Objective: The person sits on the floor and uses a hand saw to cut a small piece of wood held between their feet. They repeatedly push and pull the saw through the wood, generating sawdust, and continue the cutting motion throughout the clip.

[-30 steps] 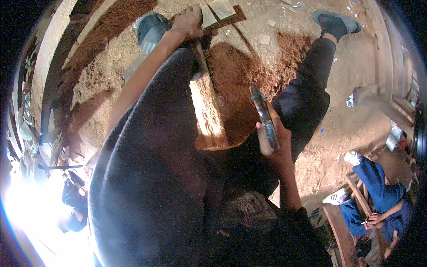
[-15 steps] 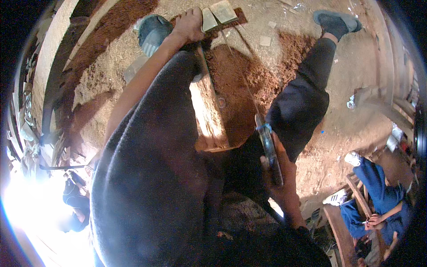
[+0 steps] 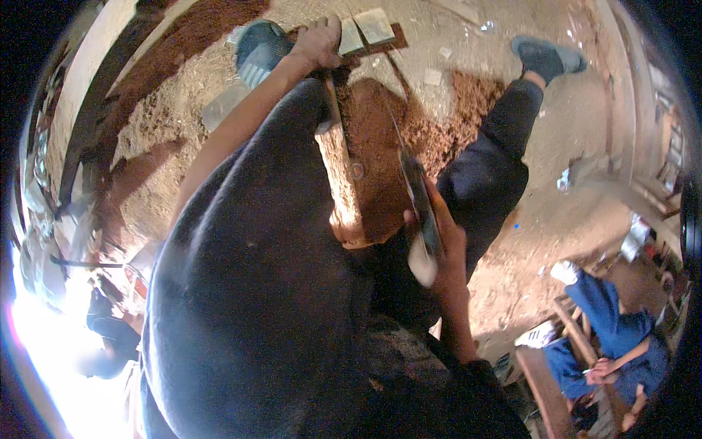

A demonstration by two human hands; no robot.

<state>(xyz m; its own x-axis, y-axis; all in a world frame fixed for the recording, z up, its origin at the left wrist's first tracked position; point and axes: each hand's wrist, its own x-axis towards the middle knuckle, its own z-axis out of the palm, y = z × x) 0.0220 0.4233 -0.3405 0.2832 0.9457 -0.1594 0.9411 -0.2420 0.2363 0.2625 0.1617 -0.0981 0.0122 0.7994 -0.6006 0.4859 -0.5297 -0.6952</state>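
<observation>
My right hand (image 3: 446, 241) is closed round the dark handle of a handsaw (image 3: 418, 197), which has a pale rounded butt. The thin saw blade runs away from me toward a pale wooden piece (image 3: 374, 26) at the far end, where a dark gap separates it from the wood beside my left hand. My left hand (image 3: 319, 42) presses with bent fingers on that wood, next to my shoe. Below it a thick wooden beam (image 3: 342, 179), sunlit on one side, extends back toward me between my legs. The exact cutting point is too small to make out.
Reddish sawdust (image 3: 431, 135) covers the ground between my legs. My shoes (image 3: 263, 55) stand on both sides. Long curved timbers (image 3: 84, 88) lie at the left. At the lower right a seated person (image 3: 618, 322) in blue is beside a wooden bench (image 3: 545, 388).
My right hand has pushed the saw forward, away from me and slightly left. My left hand remains on the wood. The whole view has shifted a little.
</observation>
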